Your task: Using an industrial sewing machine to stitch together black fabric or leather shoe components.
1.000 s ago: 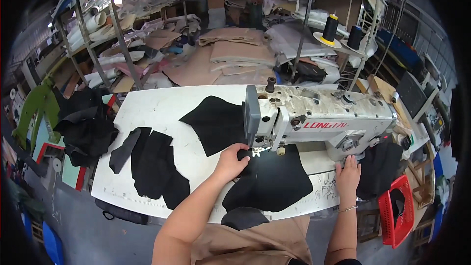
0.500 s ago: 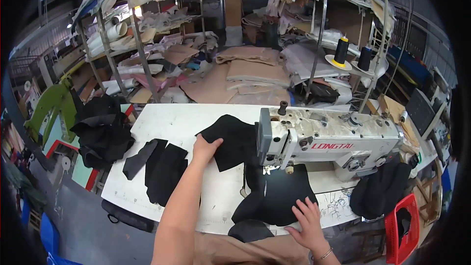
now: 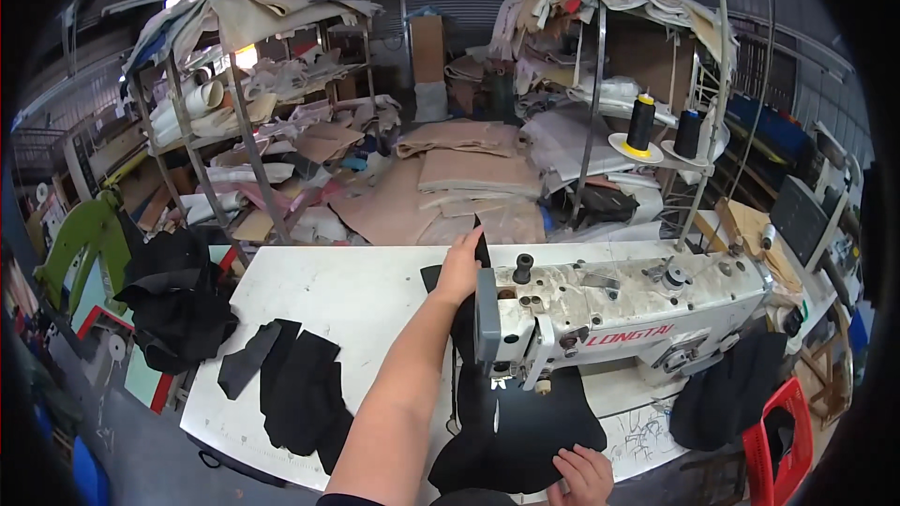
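Evidently, black fabric panel [image 3: 530, 440]: lay partly under white metal sewing machine [image 3: 628, 305]; looked soft, light, best edge-held.
Left hand [image 3: 460, 267]: gripped upright black cloth [image 3: 482, 248] left of machine.
Right hand [image 3: 583, 476]: curled before machine, grip unclear.

Over there the left hand [image 3: 459, 270] stretches across the white tabletop [image 3: 319, 281], its fingers at a black cloth piece [image 3: 465, 328] whose narrow tip stands up beside them. Just right of those fingers sits a white industrial sewing machine [image 3: 623, 314] (a well-smudged one, by its top). The right hand [image 3: 583, 476] touches the near corner of a black fabric panel [image 3: 539, 426]; well left of its fingers lie cut black pieces [image 3: 300, 394].
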`<state>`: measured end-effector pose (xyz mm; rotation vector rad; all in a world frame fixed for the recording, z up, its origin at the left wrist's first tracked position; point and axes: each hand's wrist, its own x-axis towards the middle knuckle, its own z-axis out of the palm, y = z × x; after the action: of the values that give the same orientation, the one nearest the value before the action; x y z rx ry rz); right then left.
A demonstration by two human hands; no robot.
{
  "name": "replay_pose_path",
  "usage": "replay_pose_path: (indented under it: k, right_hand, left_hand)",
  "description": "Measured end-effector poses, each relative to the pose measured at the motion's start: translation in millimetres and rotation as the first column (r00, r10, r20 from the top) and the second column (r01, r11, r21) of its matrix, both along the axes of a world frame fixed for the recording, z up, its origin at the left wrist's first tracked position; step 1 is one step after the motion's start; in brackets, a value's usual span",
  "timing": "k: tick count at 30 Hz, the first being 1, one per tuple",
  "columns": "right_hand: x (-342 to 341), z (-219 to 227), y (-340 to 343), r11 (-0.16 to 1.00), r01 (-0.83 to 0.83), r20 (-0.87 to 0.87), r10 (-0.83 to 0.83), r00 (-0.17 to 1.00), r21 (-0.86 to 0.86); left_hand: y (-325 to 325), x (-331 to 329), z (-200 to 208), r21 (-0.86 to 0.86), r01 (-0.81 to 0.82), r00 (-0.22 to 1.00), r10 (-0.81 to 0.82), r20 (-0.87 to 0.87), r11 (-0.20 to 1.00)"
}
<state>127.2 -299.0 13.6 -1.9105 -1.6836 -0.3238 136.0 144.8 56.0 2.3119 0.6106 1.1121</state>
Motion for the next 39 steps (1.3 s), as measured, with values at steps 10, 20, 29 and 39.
replay_pose_path:
  k: [10, 20, 29, 39]
  right_hand:
    - [-6.3, 15.5, 3.2, 0.991, -0.013, -0.091, 0.025, 0.995, 0.130]
    - [-3.4, 6.0, 7.1, 0.987, 0.014, -0.096, 0.001, 0.995, 0.161]
    - [-15.6, 17.4, 37.7, 0.958, -0.116, -0.159, 0.161, 0.974, 0.261]
    - [18.1, 3.9, 10.0, 0.968, 0.046, -0.467, 0.076, 0.881, 0.245]
  left_hand:
    - [-36.0, -87.7, -10.0, 0.191, -0.321, 0.945, 0.326, 0.005, 0.928]
    - [-288.3, -235.7, 9.3, -0.301, 0.160, 0.971, -0.096, 0.217, 0.940]
    - [-371.4, -228.7, -46.3, -0.208, -0.288, 0.953, 0.301, 0.033, 0.935]
    - [-363.9, -223.4, -72.8, 0.300, -0.224, 0.949, 0.278, -0.148, 0.927]
